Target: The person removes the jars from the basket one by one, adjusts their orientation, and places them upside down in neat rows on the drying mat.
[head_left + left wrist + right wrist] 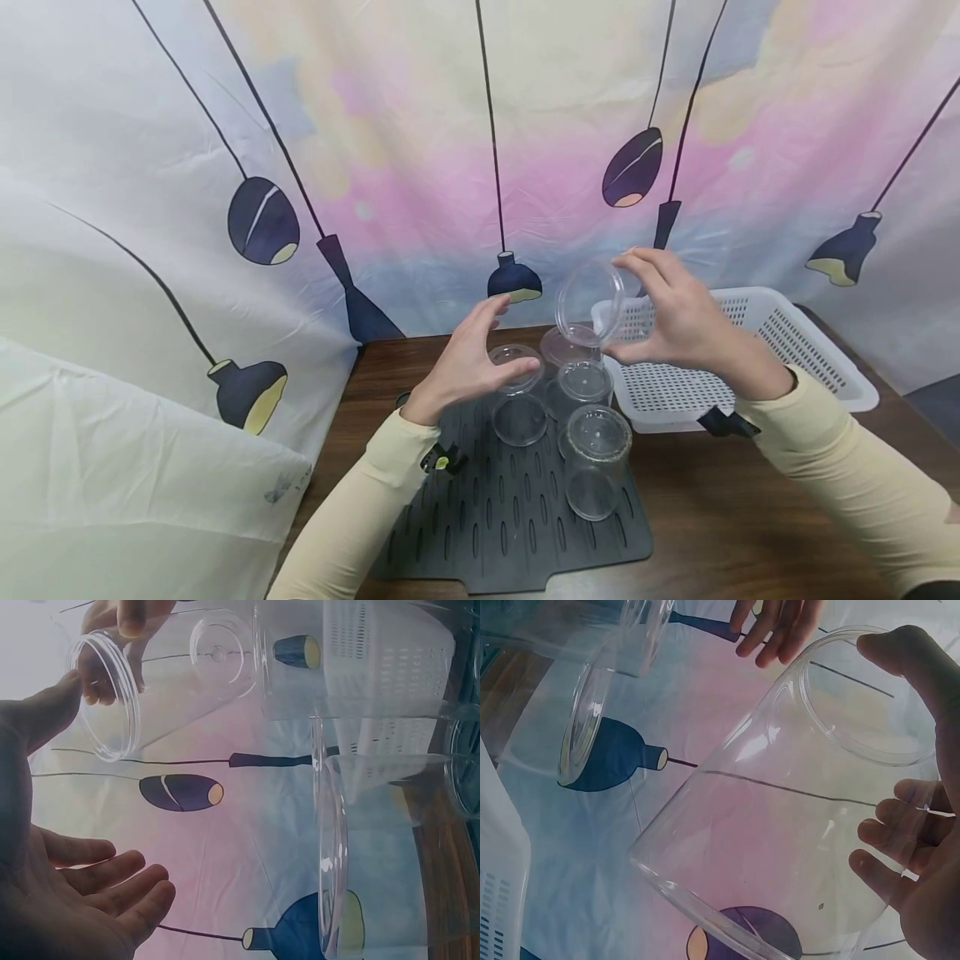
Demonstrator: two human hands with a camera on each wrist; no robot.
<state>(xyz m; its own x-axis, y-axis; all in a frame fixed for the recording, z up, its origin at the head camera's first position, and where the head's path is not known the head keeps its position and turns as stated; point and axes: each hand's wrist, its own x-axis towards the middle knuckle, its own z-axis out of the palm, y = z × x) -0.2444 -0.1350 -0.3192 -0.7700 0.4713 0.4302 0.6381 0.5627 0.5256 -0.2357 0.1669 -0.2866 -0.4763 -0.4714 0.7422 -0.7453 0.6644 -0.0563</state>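
Note:
Above the table, my right hand (678, 321) grips a clear plastic jar (735, 817), fingers and thumb spread around its wall near the open rim. The jar is tilted onto its side, its base toward the standing jars in the left wrist view. My left hand (476, 354) is held up to the left with fingers apart and nothing in its grasp; its thumb overlaps the jar's rim in the left wrist view. Beneath the hands, several more clear jars (596, 467) stand on a dark ribbed drying mat (510, 508).
A white perforated plastic basket (817, 350) sits at the back right of the brown wooden table (750, 517). Behind the table hangs a cloth backdrop (420, 167) printed with lamps. Another pale cloth (150, 483) hangs along the left side.

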